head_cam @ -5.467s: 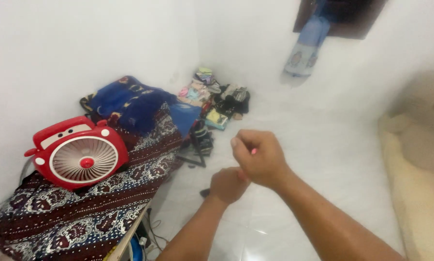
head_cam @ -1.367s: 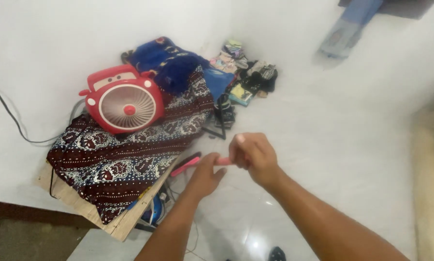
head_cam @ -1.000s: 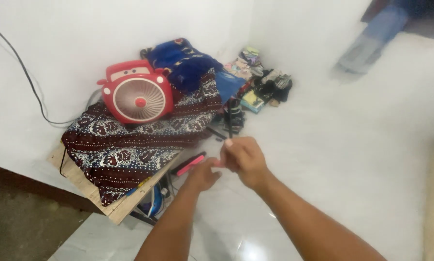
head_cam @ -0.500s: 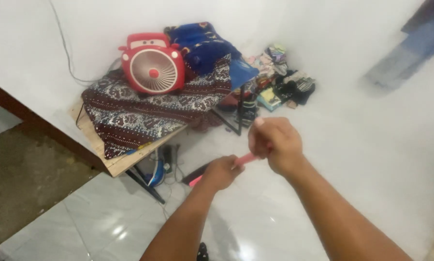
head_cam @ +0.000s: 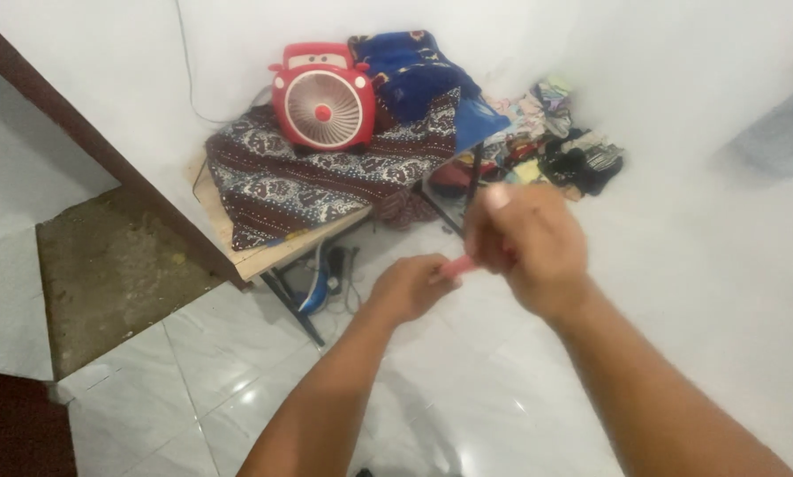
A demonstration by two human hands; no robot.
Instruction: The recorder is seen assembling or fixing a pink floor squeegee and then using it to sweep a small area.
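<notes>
Both hands are held up in front of me over the white tiled floor. My left hand (head_cam: 407, 287) and my right hand (head_cam: 527, 240) are each closed on a slim pink stick-like object (head_cam: 456, 266) that spans the gap between them. Only a short pink piece shows; the rest is hidden inside the fingers. The right hand is blurred.
A low wooden table (head_cam: 253, 256) draped with a dark patterned cloth (head_cam: 308, 181) stands by the wall. On it are a red car-shaped fan (head_cam: 323, 95) and a blue blanket (head_cam: 410, 71). Clothes (head_cam: 564, 150) are heaped in the corner. A doorway with brown flooring (head_cam: 105, 265) lies left.
The view has swung left and pulled back, so the table and fan now sit higher and the doorway appears. Both hands keep hold of the pink object, raised slightly.
</notes>
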